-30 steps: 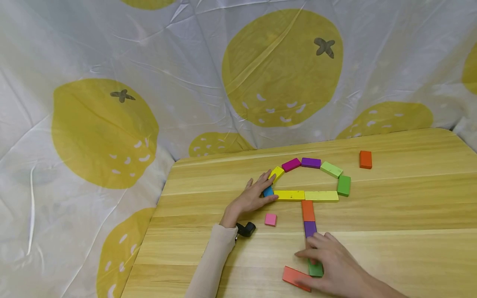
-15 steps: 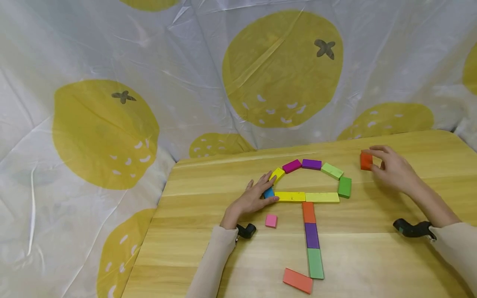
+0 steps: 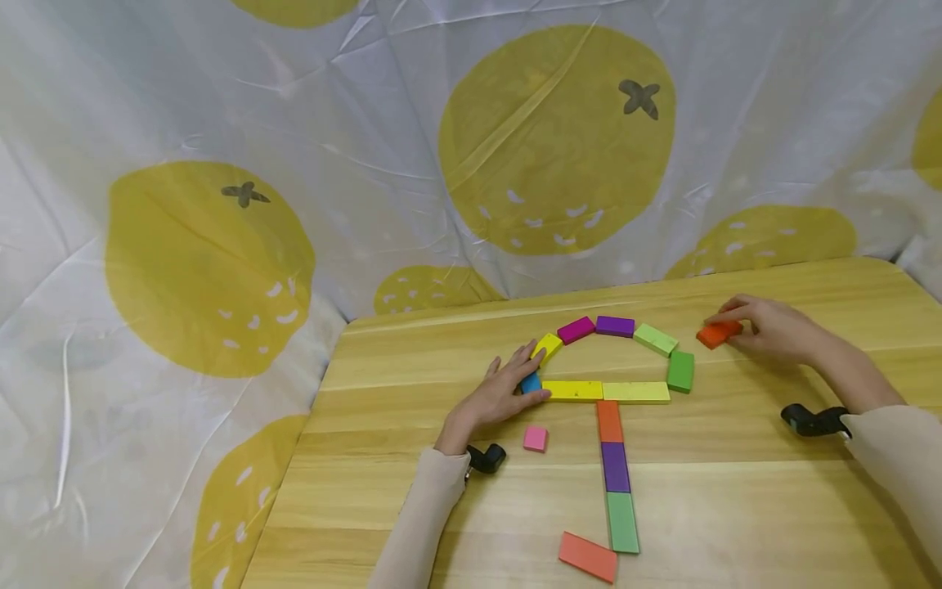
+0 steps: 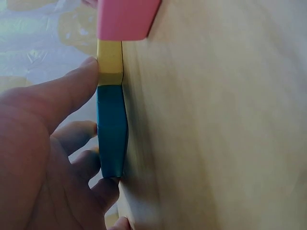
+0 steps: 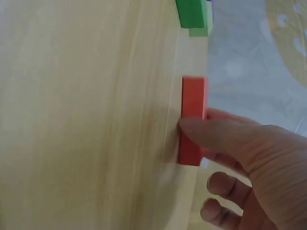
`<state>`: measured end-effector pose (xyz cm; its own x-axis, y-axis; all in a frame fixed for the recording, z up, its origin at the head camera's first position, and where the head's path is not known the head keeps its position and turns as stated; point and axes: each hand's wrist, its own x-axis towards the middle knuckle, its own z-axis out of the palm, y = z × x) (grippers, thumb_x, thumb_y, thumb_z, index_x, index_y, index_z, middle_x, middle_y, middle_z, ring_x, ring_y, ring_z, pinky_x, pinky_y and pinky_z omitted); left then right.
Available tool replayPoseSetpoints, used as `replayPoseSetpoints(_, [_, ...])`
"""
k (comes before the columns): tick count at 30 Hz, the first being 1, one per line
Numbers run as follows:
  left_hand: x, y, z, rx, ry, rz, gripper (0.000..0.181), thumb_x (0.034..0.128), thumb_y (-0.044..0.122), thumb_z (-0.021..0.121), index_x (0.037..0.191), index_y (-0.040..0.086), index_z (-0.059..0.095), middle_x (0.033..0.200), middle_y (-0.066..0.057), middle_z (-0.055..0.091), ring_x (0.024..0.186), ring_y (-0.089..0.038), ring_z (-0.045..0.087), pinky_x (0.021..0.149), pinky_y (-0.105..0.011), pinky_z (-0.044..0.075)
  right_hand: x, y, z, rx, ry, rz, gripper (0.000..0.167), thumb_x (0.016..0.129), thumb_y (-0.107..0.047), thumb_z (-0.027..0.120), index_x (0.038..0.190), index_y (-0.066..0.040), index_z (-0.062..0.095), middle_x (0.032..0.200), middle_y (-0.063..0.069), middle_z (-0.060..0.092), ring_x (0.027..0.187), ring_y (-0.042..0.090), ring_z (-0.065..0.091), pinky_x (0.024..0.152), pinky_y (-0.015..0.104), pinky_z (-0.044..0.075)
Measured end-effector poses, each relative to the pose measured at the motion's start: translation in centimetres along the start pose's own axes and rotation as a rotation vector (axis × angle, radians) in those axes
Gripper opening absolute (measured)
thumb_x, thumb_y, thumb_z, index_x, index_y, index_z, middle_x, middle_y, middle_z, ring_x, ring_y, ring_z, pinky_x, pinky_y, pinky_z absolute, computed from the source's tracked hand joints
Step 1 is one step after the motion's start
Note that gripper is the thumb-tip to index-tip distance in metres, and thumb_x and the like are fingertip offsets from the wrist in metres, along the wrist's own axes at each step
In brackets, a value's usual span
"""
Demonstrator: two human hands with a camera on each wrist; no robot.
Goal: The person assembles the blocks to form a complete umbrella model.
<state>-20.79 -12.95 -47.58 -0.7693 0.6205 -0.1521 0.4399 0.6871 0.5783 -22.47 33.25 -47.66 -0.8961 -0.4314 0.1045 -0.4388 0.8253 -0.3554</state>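
Observation:
My right hand pinches a red-orange block between thumb and fingers, to the right of an arch of coloured blocks; in the right wrist view the thumb lies across this red block. At the arch's left end, my left hand rests with loosely extended fingers over a blue block and a yellow block. Seen from the left wrist, several fingertips touch the blue block, and the thumb touches the long yellow block beside it. The hand partly hides the blue block from above.
The arch continues through magenta, purple, light green and green blocks. Below its straight base, a stem of orange, purple and green blocks runs down to a tilted coral block. A pink block lies near the left wrist.
My right hand went from the stem's lower end to the red-orange block at upper right and took hold of it. That block is now turned and slightly leftward. My left hand stayed put.

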Motion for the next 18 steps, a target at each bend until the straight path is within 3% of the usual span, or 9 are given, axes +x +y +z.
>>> replayPoseSetpoints(2, [0.0, 0.0, -0.1, -0.002, 0.000, 0.001, 0.074, 0.1059, 0.040, 0.058, 0.166, 0.015, 0.023, 0.176, -0.003, 0.006, 0.164, -0.025, 0.004, 0.129, -0.059, -0.004, -0.3, -0.4, -0.1, -0.011, -0.012, 0.054, 0.035, 0.088, -0.017, 0.082, 0.121, -0.005, 0.077, 0.109, 0.016, 0.067, 0.077, 0.017, 0.052, 0.064, 0.031, 0.040])
replayPoseSetpoints(6, [0.1, -0.1, 0.0, -0.006, -0.004, 0.004, 0.073, 0.1063, 0.040, 0.057, 0.166, 0.014, 0.023, 0.176, -0.003, 0.006, 0.164, -0.025, 0.004, 0.129, -0.059, -0.004, -1.5, -1.2, -0.1, -0.038, -0.038, 0.177, 0.051, 0.087, -0.038, 0.083, 0.121, 0.000, 0.075, 0.086, 0.005, 0.061, 0.071, 0.017, 0.047, 0.060, 0.032, 0.035])
replayPoseSetpoints(11, [0.0, -0.1, -0.1, -0.009, -0.006, 0.005, 0.073, 0.1066, 0.041, 0.056, 0.166, 0.015, 0.023, 0.176, -0.003, 0.006, 0.164, -0.025, 0.003, 0.129, -0.058, -0.005, -3.2, -2.4, 0.6, -0.013, -0.055, 0.246, 0.078, 0.088, -0.058, 0.076, 0.137, 0.002, 0.062, 0.077, -0.002, 0.055, 0.064, 0.014, 0.046, 0.054, 0.030, 0.033])
replayPoseSetpoints(14, [0.0, -0.1, -0.1, -0.011, -0.003, 0.004, 0.073, 0.1066, 0.041, 0.056, 0.166, 0.015, 0.023, 0.176, -0.003, 0.006, 0.164, -0.025, 0.003, 0.129, -0.058, -0.005, -4.1, -2.7, 1.0, 0.068, -0.055, 0.193, 0.083, 0.087, -0.051, 0.080, 0.145, 0.002, 0.053, 0.081, -0.003, 0.056, 0.064, 0.008, 0.045, 0.055, 0.027, 0.036])
replayPoseSetpoints(18, [0.0, -0.2, -0.1, -0.011, -0.008, 0.003, 0.073, 0.1066, 0.042, 0.056, 0.166, 0.015, 0.023, 0.176, -0.002, 0.005, 0.164, -0.024, 0.003, 0.129, -0.057, -0.005, -5.1, -2.3, 1.4, 0.221, -0.008, 0.071, 0.070, 0.085, -0.023, 0.086, 0.142, 0.002, 0.053, 0.082, -0.003, 0.056, 0.064, 0.001, 0.044, 0.057, 0.023, 0.039])
